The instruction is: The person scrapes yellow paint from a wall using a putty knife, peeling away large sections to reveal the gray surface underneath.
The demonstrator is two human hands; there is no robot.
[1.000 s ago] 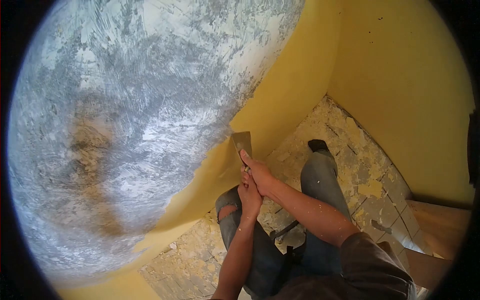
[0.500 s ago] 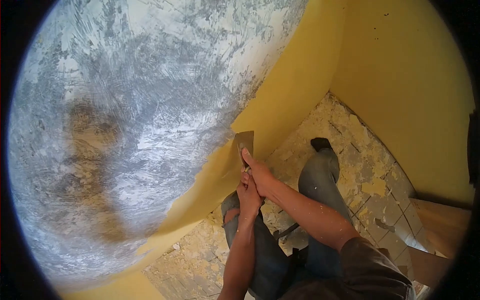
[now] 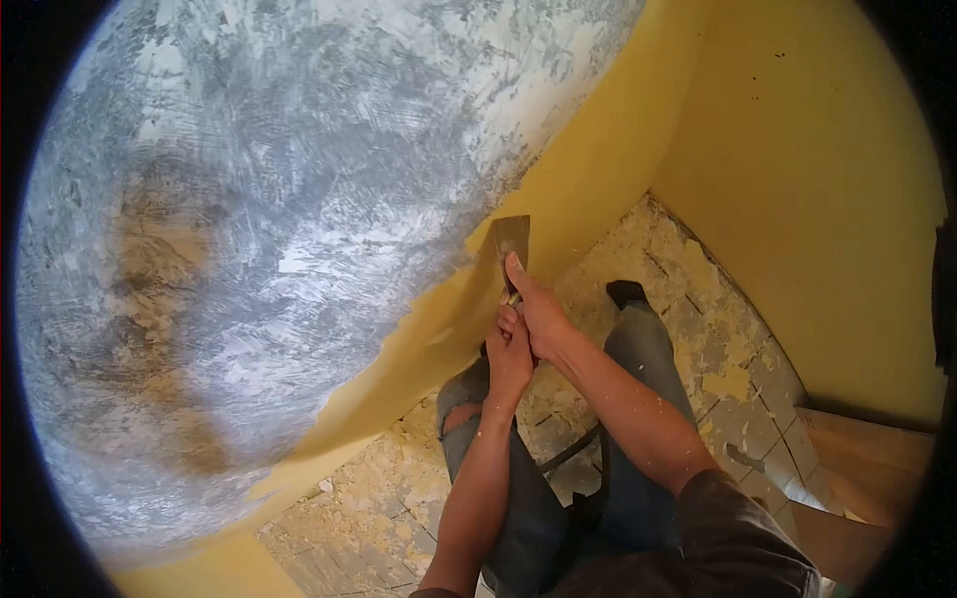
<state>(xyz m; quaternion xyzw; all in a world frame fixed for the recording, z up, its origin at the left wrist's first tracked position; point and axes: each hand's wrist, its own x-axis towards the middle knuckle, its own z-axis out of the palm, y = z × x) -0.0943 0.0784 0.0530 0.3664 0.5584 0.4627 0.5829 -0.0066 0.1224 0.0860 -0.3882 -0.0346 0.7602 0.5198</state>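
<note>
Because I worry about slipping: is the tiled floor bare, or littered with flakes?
Littered: yellowish flakes lie scattered over much of the tiled floor.

The left hand (image 3: pixel 509 357) and the right hand (image 3: pixel 542 315) are both closed in a grip, and they touch each other. The right hand is the higher one, its thumb (image 3: pixel 514 269) pointing up. The left forearm (image 3: pixel 475 490) rises steeply; the right forearm (image 3: pixel 626 411) slants up toward the left.

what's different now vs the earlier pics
The scraper has moved up and to the right in the view, over the yellow paint, and the left hand and right hand moved with it. Nothing was let go or newly taken; both hands still grip the scraper.
</note>
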